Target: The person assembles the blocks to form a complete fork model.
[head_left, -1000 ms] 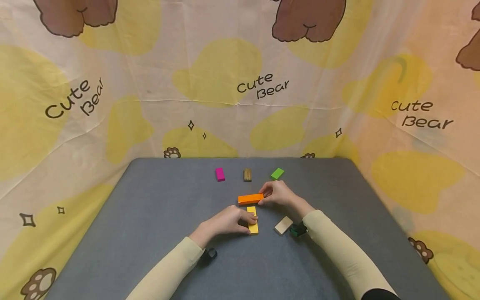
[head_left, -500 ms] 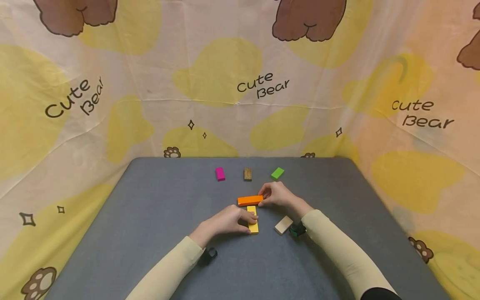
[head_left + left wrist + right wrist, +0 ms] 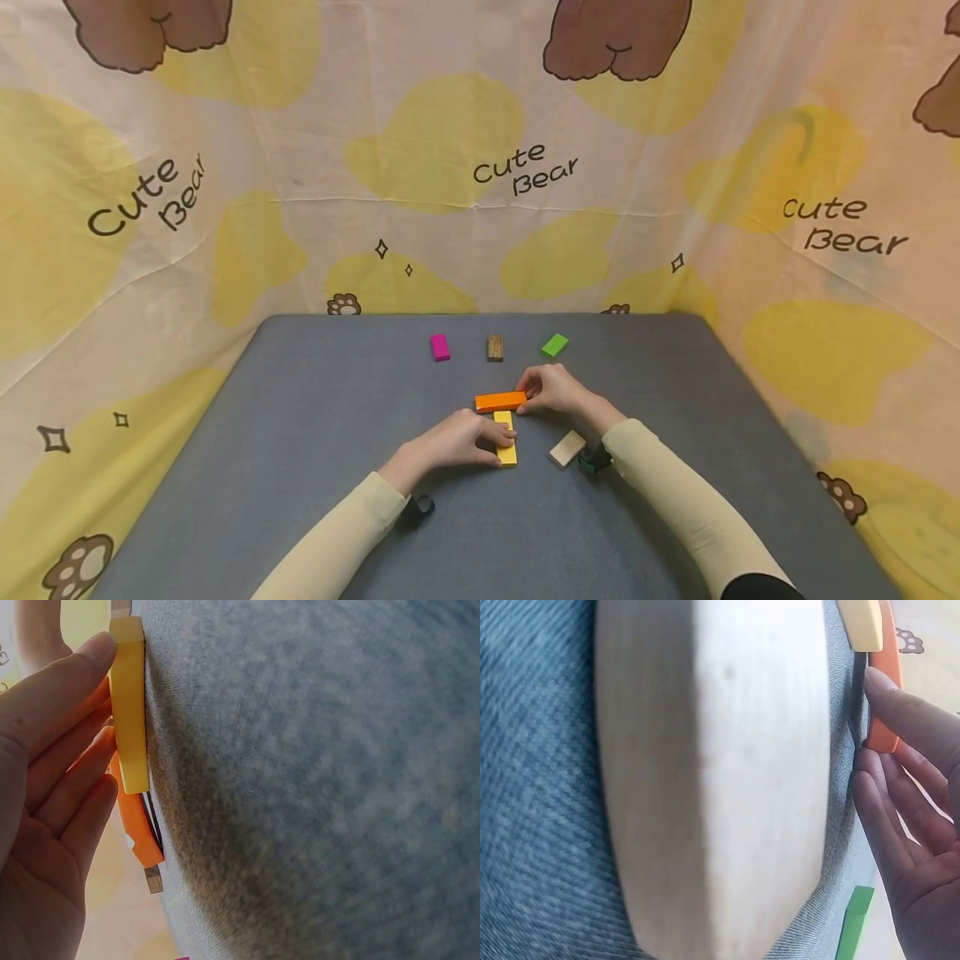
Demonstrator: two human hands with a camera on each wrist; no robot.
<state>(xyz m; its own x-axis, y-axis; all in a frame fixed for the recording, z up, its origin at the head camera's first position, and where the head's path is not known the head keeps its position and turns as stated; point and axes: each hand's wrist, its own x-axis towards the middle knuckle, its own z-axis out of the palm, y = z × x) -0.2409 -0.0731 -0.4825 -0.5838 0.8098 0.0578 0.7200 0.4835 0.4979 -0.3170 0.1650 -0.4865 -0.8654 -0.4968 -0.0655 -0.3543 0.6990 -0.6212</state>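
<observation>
In the head view my left hand pinches a yellow block between thumb and fingers. The block lies lengthwise, pointing away from me. Across its far end lies an orange block, so the two form a T; whether they touch I cannot tell. The thumb and fingers of my right hand pinch the orange block's right end. Seen from the left wrist, the yellow block stands in front of the orange block. The right wrist view shows the orange block at the fingertips.
A pale wooden block lies beside my right wrist and fills much of the right wrist view. Along the far side of the grey table sit a magenta block, a brown wood-grained block and a green block.
My right hand has drawn the orange block slightly nearer to me, up to the yellow block's far end. The left hand and the yellow block have stayed in place.
</observation>
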